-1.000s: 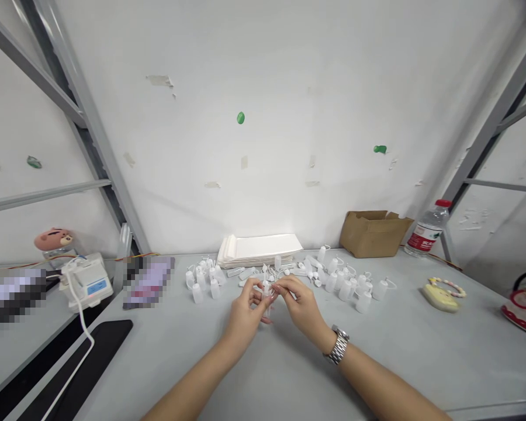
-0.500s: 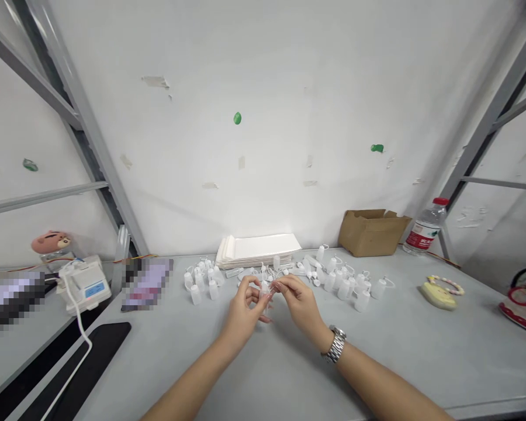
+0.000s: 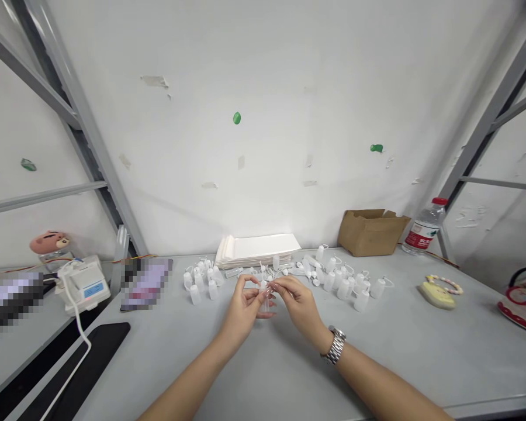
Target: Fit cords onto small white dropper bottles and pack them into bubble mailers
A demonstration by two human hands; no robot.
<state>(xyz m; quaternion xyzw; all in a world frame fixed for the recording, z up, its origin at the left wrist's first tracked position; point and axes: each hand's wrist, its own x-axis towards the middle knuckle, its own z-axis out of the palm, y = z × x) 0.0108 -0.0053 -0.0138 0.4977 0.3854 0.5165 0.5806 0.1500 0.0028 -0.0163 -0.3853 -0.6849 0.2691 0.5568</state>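
Note:
My left hand [image 3: 244, 304] is closed around a small translucent bottle [image 3: 265, 301] above the grey table [image 3: 263, 374]. Touching the top of that bottle, my right hand [image 3: 296, 298] has thumb and forefinger pinched together; what lies between them is too small to make out. Small white bottles [image 3: 195, 294] with looped caps stand in a group to the left. More such bottles [image 3: 362, 300] stand to the right. Behind my hands lie loose small bottles and caps [image 3: 307, 268].
A stack of white sheets [image 3: 263, 248] lies against the wall. A cardboard box [image 3: 371, 233] and a water bottle [image 3: 425, 227] stand at the back right. A yellow item [image 3: 437, 294] with a bead loop is at right; a phone [image 3: 146, 285] lies at left.
The fingers of my left hand have shifted slightly around the bottle, and more of its clear body shows. My right hand remains pinched at its top.

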